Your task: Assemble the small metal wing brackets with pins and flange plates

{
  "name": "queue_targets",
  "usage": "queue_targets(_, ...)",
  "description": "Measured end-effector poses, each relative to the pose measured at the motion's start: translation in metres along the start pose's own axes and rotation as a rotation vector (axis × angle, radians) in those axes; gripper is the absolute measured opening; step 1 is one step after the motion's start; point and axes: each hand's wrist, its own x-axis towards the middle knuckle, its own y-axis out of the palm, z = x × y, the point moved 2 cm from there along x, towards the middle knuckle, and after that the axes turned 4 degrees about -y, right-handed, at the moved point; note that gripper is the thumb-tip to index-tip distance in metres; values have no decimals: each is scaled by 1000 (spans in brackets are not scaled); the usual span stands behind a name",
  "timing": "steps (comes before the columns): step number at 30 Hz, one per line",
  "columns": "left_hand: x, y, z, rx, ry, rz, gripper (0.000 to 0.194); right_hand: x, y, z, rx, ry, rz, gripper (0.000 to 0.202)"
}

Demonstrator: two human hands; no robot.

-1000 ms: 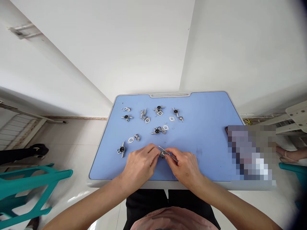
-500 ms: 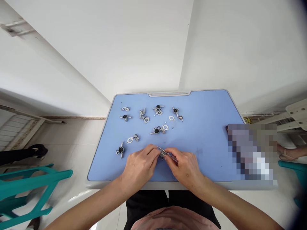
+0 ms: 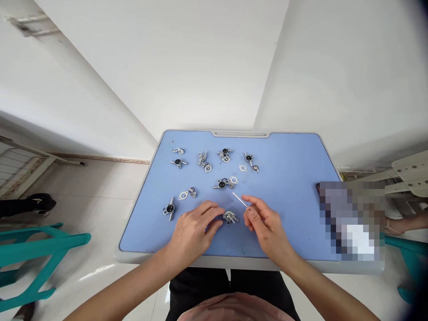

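A small metal fitting (image 3: 230, 217) lies on the blue table (image 3: 301, 178) between my hands. My left hand (image 3: 197, 225) is at its left side, thumb and index fingertips apart and close to the fitting's edge. To the right, my right hand (image 3: 265, 223) pinches a thin light-coloured rod (image 3: 240, 199) that points up and left. Just beyond the rod lie a flat oval plate (image 3: 233, 180) and a fitting with a black round centre (image 3: 221, 184). Another such fitting (image 3: 170, 208) rests left of my left hand.
More metal fittings (image 3: 178, 162), (image 3: 248, 158) and flat plates (image 3: 183, 195) are spread over the table's left and middle. A pixelated patch (image 3: 351, 223) covers the right edge. Teal stools (image 3: 63, 243) stand on the floor; a person's foot (image 3: 394, 225) shows at right.
My right hand has moved right and away from the fitting with the rod. The fitting now shows on the table, and my left fingertips have parted. The view has shifted slightly.
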Motion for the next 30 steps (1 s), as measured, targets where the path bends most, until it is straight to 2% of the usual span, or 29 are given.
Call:
queue_targets(2,0,0,3,25,-9,-10,17,1,-6,4,99,15,-10,34)
queue_targets(4,3,0,5,45,-15,-6,16,3,-8,11,40,-1,29,28)
queue_targets(6,6,-1,7,59,-16,13,17,5,-7,20,-145,-71,86,20)
queue_targets(10,11,-1,8,65,14,26,18,13,6,35,-595,-320,196,15)
queue_targets(14,11,2,9,46,23,-6,14,20,16,36,-844,-400,249,11)
queue_targets(20,10,5,10,34,-3,-12,14,20,19,31,-868,-447,190,15)
queue_targets(27,10,6,9,66,-15,38,15,20,20,26,-867,-591,269,19)
queue_targets(30,9,6,9,65,-14,39,16,22,22,22,-805,-595,288,17)
